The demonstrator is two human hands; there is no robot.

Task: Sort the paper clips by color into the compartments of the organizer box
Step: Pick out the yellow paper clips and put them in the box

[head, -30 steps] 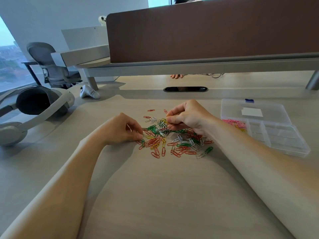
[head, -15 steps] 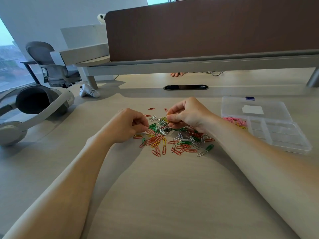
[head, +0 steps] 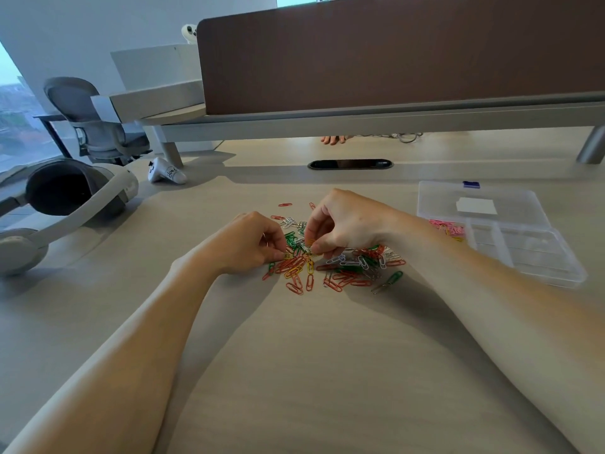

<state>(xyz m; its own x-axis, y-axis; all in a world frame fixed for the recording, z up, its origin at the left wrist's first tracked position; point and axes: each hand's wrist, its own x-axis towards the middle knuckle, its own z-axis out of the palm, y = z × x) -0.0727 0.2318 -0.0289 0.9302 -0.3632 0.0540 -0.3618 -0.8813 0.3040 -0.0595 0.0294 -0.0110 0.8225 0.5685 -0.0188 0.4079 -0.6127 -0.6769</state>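
A pale wood-grain worktop (head: 294,371) runs back to a brown divider panel (head: 393,54) on a grey rail (head: 393,117). A white wall (head: 82,24) stands behind at left, with a grey office chair (head: 91,126) beside a daylit window (head: 13,126). Light is soft.

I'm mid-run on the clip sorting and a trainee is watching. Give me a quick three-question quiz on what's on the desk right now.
1. True or false: the organizer box lies to the left of the loose clips.
2. Which of these is already in the box? A green clips, B pink clips, C silver clips.
3. Short answer: what do the left hand and right hand both reach into?

Key: 1 false, it lies to their right. 2 B. 3 the loose clips.
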